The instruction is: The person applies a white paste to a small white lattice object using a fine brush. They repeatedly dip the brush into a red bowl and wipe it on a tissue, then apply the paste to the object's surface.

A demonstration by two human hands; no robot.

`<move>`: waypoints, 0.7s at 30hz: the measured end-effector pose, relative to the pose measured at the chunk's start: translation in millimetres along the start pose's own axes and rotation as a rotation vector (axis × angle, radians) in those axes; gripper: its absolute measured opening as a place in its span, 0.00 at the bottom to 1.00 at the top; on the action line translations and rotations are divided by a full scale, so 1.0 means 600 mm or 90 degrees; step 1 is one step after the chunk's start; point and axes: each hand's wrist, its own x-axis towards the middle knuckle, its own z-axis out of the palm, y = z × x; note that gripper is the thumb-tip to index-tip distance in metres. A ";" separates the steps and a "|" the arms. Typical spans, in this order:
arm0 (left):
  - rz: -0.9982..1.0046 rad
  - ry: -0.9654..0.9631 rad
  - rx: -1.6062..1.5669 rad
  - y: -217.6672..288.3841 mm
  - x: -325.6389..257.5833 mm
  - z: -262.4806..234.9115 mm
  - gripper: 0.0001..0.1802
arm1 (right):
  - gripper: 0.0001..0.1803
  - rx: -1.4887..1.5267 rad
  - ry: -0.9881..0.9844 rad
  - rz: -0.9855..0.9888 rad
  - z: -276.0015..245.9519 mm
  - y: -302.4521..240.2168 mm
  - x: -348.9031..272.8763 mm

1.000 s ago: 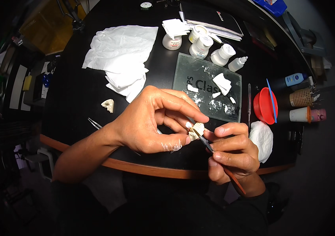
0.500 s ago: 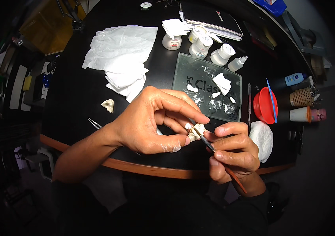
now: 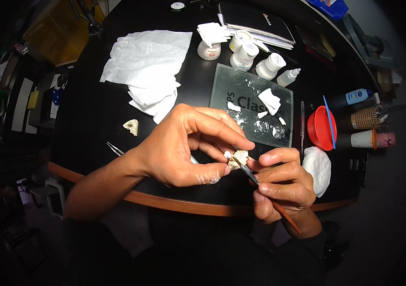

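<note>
Take the glass slab on the desk as your landmark: the perforated cream piece is up in your hands, on your side of the slab. Your left hand is curled into a loose ring, thumb and fingertips pinching that piece by its edges, though the exact contact behind it is hidden; such a grip probably keeps its face and the small white piece at it clear for the brush. Your right hand is closed, pinching the thin brush low near its metal collar between thumb and fingers, likely for fine control, with the bristles at the perforated piece. Both hands sit close together, perhaps to steady each other. The slab itself carries white scraps and smears, seemingly within easy reach as a work surface. Beyond it stand white jars and a dropper bottle; right of it, the red bowl with a blue stick across it; left of it, a second perforated piece.
</note>
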 end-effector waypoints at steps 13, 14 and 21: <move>-0.071 0.028 -0.026 0.010 0.001 0.006 0.22 | 0.12 -0.002 0.024 0.007 -0.006 0.005 0.003; -0.069 0.024 -0.026 0.009 0.001 0.006 0.22 | 0.12 -0.010 0.025 0.016 -0.008 0.005 0.003; -0.044 0.034 0.013 0.005 0.002 0.011 0.19 | 0.15 -0.001 0.095 0.039 0.012 0.024 -0.011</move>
